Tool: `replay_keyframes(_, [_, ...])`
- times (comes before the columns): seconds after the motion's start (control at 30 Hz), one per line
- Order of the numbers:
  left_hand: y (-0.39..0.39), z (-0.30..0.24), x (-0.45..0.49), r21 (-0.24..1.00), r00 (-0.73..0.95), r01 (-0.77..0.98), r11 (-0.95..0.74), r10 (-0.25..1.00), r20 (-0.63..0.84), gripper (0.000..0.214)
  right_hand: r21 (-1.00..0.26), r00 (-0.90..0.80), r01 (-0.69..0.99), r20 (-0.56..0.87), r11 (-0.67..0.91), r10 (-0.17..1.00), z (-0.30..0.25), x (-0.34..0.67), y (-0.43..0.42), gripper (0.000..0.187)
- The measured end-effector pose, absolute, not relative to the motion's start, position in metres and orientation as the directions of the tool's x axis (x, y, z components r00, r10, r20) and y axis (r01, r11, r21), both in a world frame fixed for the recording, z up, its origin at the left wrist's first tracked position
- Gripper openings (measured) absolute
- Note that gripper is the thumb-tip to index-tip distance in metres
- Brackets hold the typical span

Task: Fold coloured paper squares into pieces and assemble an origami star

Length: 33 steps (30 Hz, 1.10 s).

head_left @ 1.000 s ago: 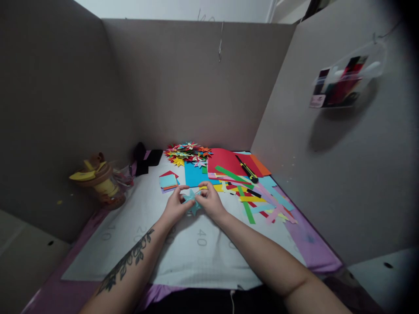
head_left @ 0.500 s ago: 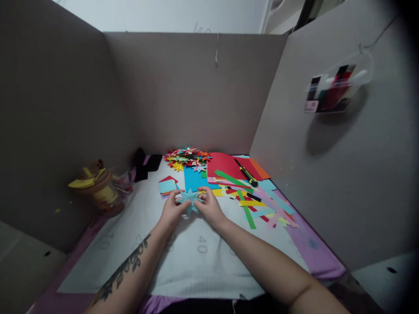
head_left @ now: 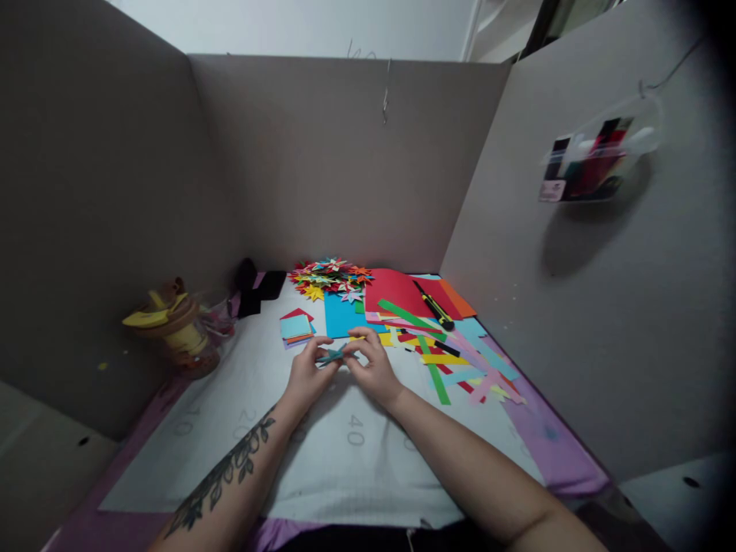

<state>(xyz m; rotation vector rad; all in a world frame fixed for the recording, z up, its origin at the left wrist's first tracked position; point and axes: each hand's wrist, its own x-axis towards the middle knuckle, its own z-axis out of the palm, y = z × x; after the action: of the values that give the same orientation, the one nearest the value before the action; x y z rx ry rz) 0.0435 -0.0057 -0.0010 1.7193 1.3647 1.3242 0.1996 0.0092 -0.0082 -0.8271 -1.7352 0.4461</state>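
Observation:
Both of my hands pinch a light-blue folded paper star [head_left: 333,355] just above the white cutting mat [head_left: 345,445]. My left hand [head_left: 306,377] grips its left side with closed fingers. My right hand [head_left: 371,366] grips its right side the same way. The star is turned nearly edge-on, so it looks thin. A pile of several finished coloured paper stars [head_left: 330,277] lies at the back of the mat.
Small paper squares [head_left: 296,327] and a blue sheet [head_left: 342,314] lie behind my hands. A red sheet [head_left: 396,290], a yellow-black utility knife [head_left: 434,305] and loose coloured strips [head_left: 454,360] spread to the right. A jar with a yellow lid [head_left: 172,328] stands left. Cardboard walls enclose the desk.
The star has tipped from lying face-up to nearly edge-on between my fingers. My hands stayed in about the same place on the mat.

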Motion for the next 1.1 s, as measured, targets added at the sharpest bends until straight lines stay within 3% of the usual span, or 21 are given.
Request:
replay_keyframes(0.43, [-0.004,-0.006,0.041,0.837,0.012,0.414,-0.358,0.922,0.388,0.031,-0.565,-0.212,0.392,0.713,0.726,0.669,-0.009,0.200,0.011,0.012])
replay_keyframes(0.67, [-0.005,-0.009,0.038,0.770,-0.008,0.538,-0.345,0.911,0.413,0.031,-0.596,-0.247,0.404,0.659,0.694,0.711,-0.006,0.198,0.008,0.008])
replay_keyframes(0.9, [-0.005,-0.013,0.037,0.688,0.042,0.633,-0.354,0.904,0.426,0.030,-0.706,-0.184,0.378,0.577,0.599,0.796,-0.011,0.194,0.012,0.014])
replay_keyframes(1.1, [-0.005,-0.012,0.038,0.744,-0.005,0.583,-0.326,0.914,0.405,0.034,-0.751,-0.145,0.363,0.539,0.552,0.830,-0.011,0.191,0.011,0.012])
